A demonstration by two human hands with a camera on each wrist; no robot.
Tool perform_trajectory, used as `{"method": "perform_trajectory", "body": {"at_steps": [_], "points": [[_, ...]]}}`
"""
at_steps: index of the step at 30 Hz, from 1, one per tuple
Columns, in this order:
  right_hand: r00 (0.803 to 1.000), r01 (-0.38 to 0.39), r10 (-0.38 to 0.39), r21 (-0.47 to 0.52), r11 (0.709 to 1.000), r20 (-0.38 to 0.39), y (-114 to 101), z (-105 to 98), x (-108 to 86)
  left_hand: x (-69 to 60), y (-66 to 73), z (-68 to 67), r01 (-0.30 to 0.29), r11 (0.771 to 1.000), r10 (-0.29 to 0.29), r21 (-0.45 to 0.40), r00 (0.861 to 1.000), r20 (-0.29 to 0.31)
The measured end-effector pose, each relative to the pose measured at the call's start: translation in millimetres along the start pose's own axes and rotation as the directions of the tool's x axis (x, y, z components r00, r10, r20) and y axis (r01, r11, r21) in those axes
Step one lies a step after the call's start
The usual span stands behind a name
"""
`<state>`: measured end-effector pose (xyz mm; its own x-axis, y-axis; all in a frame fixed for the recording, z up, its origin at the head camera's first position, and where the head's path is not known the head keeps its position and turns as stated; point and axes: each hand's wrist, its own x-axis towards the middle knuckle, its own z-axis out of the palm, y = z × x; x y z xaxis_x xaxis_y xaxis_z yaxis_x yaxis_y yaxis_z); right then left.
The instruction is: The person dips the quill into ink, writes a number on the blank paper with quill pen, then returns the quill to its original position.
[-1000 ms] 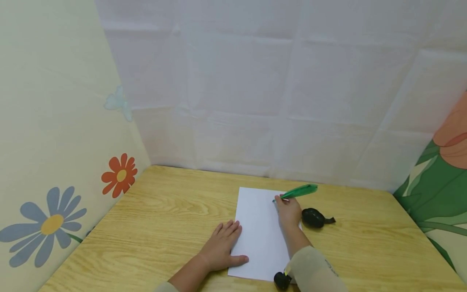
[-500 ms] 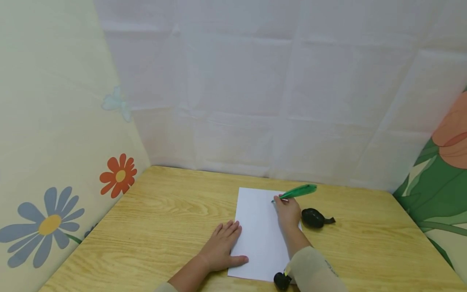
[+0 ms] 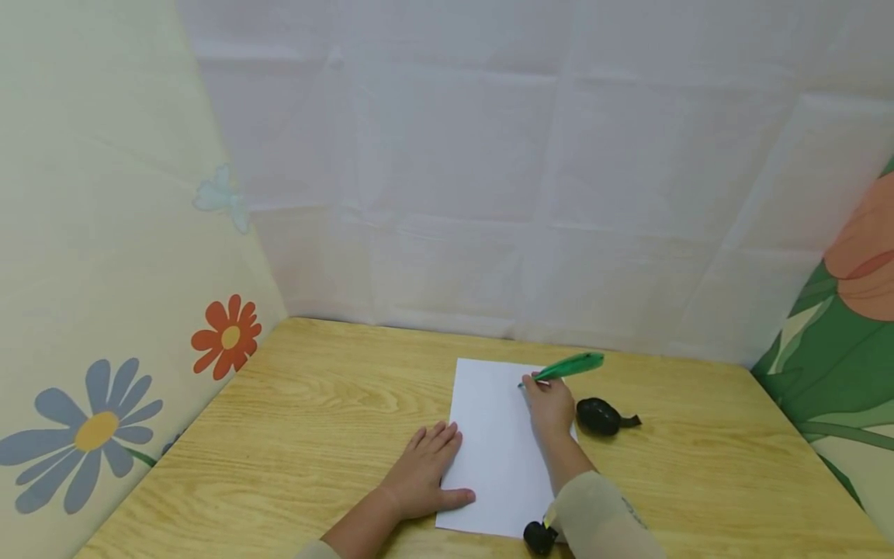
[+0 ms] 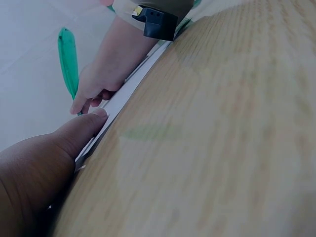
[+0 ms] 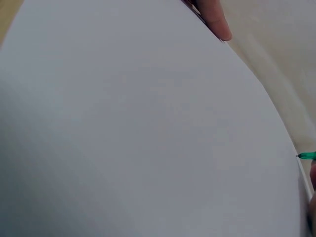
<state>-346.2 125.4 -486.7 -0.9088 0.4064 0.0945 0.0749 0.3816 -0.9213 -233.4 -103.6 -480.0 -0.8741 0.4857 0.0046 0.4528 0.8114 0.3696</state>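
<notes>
My right hand (image 3: pixel 552 405) pinches a green pen (image 3: pixel 571 366) with a broad, leaf-like upper end, which slants up to the right. Its tip touches or nearly touches the white paper (image 3: pixel 496 450) near the upper right part of the sheet. The dark pen point (image 5: pixel 298 156) shows at the right edge of the right wrist view, where I see no marks on the paper. My left hand (image 3: pixel 422 473) lies flat with spread fingers across the sheet's left edge, its thumb on the paper. The left wrist view shows the left thumb (image 4: pixel 81 129) close up.
To the right of the sheet lies a rounded black object (image 3: pixel 598 418) with a short stub. A small black device (image 3: pixel 539 537) sits at the right sleeve. The wooden table (image 3: pixel 335 388) meets a white cloth backdrop (image 3: pixel 447 194), with flower-printed panels on both sides.
The pen and my right hand have shifted very slightly to the left. My left hand, the paper and the black object stay essentially where they were.
</notes>
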Motion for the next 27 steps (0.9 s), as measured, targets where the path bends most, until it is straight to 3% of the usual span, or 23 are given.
{"method": "perform_trajectory", "body": {"at_steps": [20,27], "points": [[1.0,0.009,-0.009,-0.007,1.0,0.016,4.4,2.9,0.4,0.0,-1.1,2.0,-0.003,1.0,0.003,-0.001,1.0,-0.001],[0.999,0.032,-0.032,0.006,0.999,0.02,0.3,3.3,-4.4,0.6,-4.6,5.2,-0.02,1.0,0.02,-0.004,0.999,-0.026]]}}
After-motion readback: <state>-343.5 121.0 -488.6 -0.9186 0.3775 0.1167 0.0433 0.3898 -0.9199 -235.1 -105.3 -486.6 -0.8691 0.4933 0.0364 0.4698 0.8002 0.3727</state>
